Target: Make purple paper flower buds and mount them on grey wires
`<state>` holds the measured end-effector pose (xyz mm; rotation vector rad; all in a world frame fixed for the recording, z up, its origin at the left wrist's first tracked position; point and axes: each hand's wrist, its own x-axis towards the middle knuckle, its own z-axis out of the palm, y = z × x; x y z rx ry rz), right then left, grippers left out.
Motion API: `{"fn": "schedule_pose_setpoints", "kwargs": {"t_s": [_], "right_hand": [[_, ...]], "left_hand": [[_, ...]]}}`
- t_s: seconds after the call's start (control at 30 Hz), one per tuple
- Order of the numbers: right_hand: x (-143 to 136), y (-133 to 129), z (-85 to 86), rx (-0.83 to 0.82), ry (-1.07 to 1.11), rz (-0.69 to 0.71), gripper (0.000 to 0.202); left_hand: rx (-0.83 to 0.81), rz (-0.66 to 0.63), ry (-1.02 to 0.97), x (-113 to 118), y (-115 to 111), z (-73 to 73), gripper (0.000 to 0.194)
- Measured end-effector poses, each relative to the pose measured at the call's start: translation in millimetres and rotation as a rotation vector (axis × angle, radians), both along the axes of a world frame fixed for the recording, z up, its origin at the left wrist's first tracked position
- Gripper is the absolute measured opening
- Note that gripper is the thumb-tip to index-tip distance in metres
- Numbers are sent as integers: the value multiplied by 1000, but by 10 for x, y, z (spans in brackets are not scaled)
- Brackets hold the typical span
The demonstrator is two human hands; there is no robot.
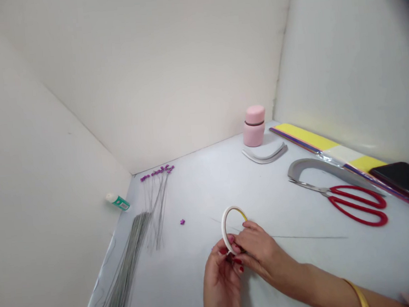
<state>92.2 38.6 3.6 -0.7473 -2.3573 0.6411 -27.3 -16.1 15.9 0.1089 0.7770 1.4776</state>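
A narrow roll of white tape [224, 223] stands on edge between my hands, with yellow showing inside its ring. My left hand [220, 274] pinches at the roll's lower edge with thumb and fingers. From the right, my right hand [261, 249] grips the same ring, its fingertips meeting those of the left. Whether something small is also pinched there is hidden by the fingers. Behind the hands a thin wire [308, 236] lies across the white table. A single small purple flower [182, 222] rests to the left of the roll.
At left lie a bundle of grey wires [129, 255], purple-tipped stems [161, 170] and a white-green tube [118, 201]. Red-handled scissors [355, 203], curved grey strips [265, 159], a pink flask [254, 132], coloured sheets [306, 137] and a dark phone [407, 181] are at right. Walls enclose the table.
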Motion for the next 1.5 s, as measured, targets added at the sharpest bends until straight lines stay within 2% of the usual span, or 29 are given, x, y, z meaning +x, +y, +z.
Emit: {"fn": "schedule_pose_setpoints", "kwargs": {"t_s": [0.1, 0.23, 0.4, 0.53, 0.67, 0.77, 0.9, 1.0, 1.2, 1.33, 1.5], "right_hand": [[14, 12, -43, 38, 77, -34, 17], [35, 21, -42, 81, 141, -35, 23], [38, 32, 24, 145, 124, -78, 19], [45, 39, 42, 157, 106, -110, 18], [49, 36, 39, 154, 84, -92, 20], [49, 41, 46, 152, 73, -102, 21], [51, 54, 51, 152, 58, -118, 21], [48, 63, 47, 161, 59, -124, 22], [56, 70, 44, 159, 37, -112, 23], [67, 65, 43, 165, 7, -125, 23], [6, 74, 51, 274, -41, -154, 23]], "left_hand": [[16, 11, 72, -23, 0, 7, 21], [49, -3, 235, -70, 19, -5, 23], [-34, 36, 447, -134, 31, -4, 21], [6, 10, 824, -181, 24, 28, 23], [135, 25, 1213, -216, 23, 22, 12], [181, 48, 1400, -244, 23, 18, 7], [252, -35, 1609, -301, 29, 19, 10], [325, -92, 1664, -337, 33, 2, 12], [334, -134, 1720, -367, 54, -19, 15], [317, -215, 1730, -399, 74, 50, 15], [309, -332, 1707, -509, 70, 151, 16]]}}
